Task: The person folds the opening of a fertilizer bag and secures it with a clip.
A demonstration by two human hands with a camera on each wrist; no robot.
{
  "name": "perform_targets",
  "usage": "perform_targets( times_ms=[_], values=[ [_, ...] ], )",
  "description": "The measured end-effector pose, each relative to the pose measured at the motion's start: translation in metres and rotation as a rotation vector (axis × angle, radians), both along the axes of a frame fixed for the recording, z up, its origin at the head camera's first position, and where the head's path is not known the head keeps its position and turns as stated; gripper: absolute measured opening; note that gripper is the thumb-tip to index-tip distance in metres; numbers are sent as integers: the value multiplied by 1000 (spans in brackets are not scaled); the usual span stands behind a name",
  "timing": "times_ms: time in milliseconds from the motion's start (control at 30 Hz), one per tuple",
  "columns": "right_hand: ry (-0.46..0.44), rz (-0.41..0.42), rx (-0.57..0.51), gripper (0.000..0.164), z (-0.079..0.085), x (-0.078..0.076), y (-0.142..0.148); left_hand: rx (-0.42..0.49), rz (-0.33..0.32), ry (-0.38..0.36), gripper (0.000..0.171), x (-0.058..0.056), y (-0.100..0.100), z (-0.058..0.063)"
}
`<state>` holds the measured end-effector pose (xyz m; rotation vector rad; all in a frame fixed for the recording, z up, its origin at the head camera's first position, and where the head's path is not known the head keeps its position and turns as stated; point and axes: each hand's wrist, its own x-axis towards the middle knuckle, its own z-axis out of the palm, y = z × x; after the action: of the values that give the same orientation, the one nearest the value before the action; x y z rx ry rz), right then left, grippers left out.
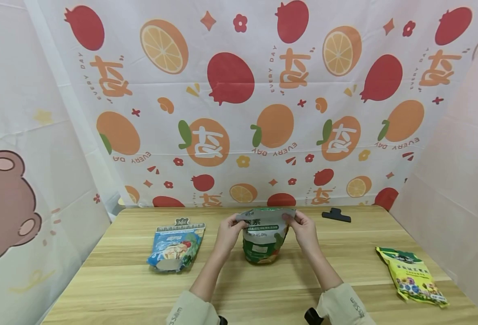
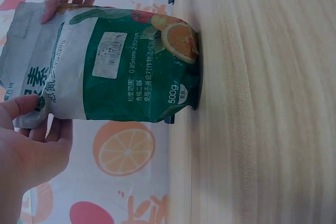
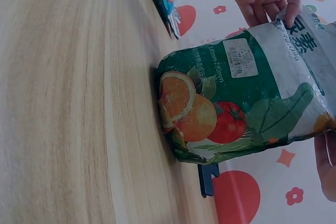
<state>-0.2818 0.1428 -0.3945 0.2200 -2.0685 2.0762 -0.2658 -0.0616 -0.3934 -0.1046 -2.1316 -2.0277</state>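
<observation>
A green and silver fertilizer bag (image 1: 263,239) stands upright on the wooden table in the head view, printed with fruit and a 500g mark. My left hand (image 1: 227,232) pinches its upper left edge, thumb on the front and fingers behind. On the opposite upper edge, my right hand (image 1: 303,229) pinches the bag the same way. Both wrist views show the bag's base (image 2: 191,72) down at the tabletop. In the right wrist view, oranges and a tomato (image 3: 229,123) are printed low on its front.
To the left lies a blue bag (image 1: 175,248) with a grey sealing clip (image 1: 180,227) across its top. A black clip (image 1: 336,215) rests at the back right. Farther right is a yellow bag (image 1: 415,276). A fruit-print curtain (image 1: 239,149) hangs behind the table.
</observation>
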Motion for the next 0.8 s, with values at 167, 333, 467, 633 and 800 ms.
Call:
perform_targets(
  times_ms=[167,333,467,633,800],
  values=[
    [8,-12,-3,29,-1,-1,0,-20,3,45,6,0,2,-3],
    [18,-15,-13,29,-3,-1,0,-11,-27,51,12,1,0,-7],
    [15,-10,-22,28,-4,-1,0,9,-41,49,16,1,-1,-9],
    [14,-3,-11,31,-3,0,0,-3,-20,36,12,1,-1,-6],
    [53,-7,5,30,-2,2,2,6,-74,37,18,3,-4,-4]
  ],
)
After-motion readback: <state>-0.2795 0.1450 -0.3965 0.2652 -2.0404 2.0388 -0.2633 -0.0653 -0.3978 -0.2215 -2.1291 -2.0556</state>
